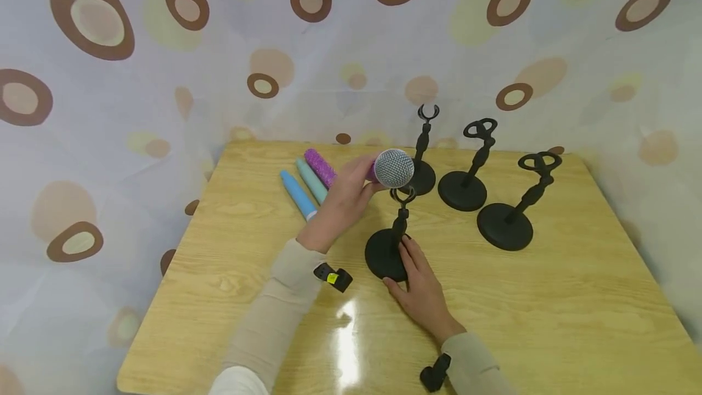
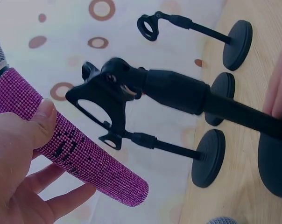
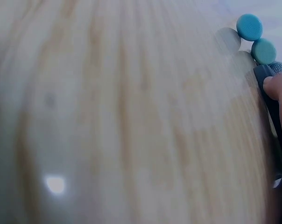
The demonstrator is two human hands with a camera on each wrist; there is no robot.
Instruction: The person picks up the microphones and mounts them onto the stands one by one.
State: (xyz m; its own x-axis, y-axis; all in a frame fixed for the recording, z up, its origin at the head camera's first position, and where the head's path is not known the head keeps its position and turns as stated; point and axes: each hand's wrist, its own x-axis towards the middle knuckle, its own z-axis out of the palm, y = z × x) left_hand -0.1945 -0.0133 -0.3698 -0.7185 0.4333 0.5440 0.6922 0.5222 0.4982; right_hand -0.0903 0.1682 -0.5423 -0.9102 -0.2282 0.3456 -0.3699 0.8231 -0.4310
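Barely begun, seemingly: nothing seated yet. Resting the right grip (image 1: pixel 422 297), straight-fingered, on the near stand's base (image 1: pixel 384 255). Holding a purple microphone (image 2: pixel 96 156) in the left grip (image 1: pixel 342 197), just beside, not touching, that stand's cradle (image 2: pixel 116 97). Leaving three more microphones (image 1: pixel 311 181) toward the tabletop's (image 1: pixel 208 285) far left corner, three vacant stands (image 1: pixel 457 195) toward the far right.

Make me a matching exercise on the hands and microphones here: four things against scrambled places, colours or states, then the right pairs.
1. Left hand
2. Right hand
3. Blue microphone
4. Mesh head of the held microphone

A. silver-grey
B. touching the base of the nearest stand
C. gripping a studded purple handle
D. lying on the table, leftmost in the head view

Pairs: 1-C; 2-B; 3-D; 4-A
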